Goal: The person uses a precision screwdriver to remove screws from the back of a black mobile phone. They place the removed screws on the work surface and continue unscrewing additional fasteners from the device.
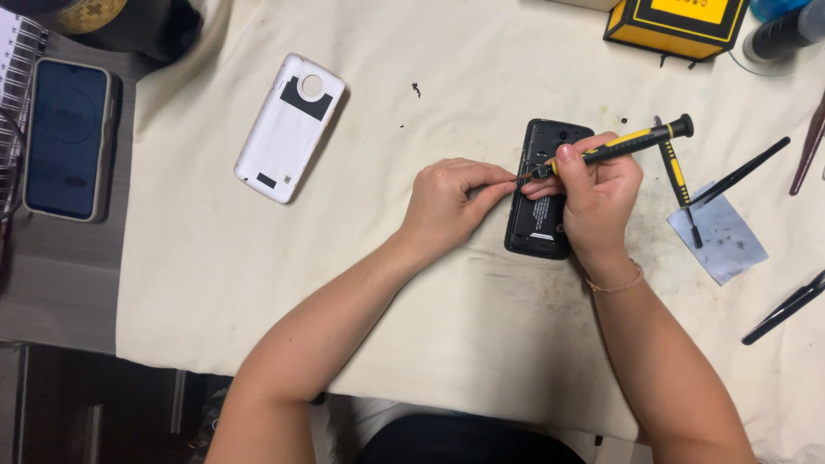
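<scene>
Desk [77, 275]: grey top, visible along the left edge; dark floor or shelving shows below it at lower left.

Cloth [412, 344]: cream sheet spread over most of the desk, creased, with grey smudges and small dark specks near its upper middle.

Phone [543, 193]: black, back removed, lying upright on the cloth right of centre, partly under the right hand.

Left hand [447, 202]: fingers pinched together at the tip of the screwdriver, just beside the phone's left edge; whether something tiny sits between the fingertips cannot be told.

Right hand [601, 193]: closed around the screwdriver [632, 142], a black and yellow tool held nearly level, tip pointing left over the phone. A thin bracelet circles the wrist.

Back cover [290, 127]: white, with a round camera hole, lying tilted on the cloth, well apart to the upper left.

Second screwdriver [677, 176]: black and yellow, lying on the cloth just right of the right hand, its tip on a grey-blue pad [726, 241].

Dark thin tools [786, 305]: several at the right edge of the cloth.

Yellow and black box [675, 26]: top right, on the cloth.

Second phone [67, 137]: dark screen, pale case, on the bare desk at far left, beside a spiral notebook [15, 51].
</scene>
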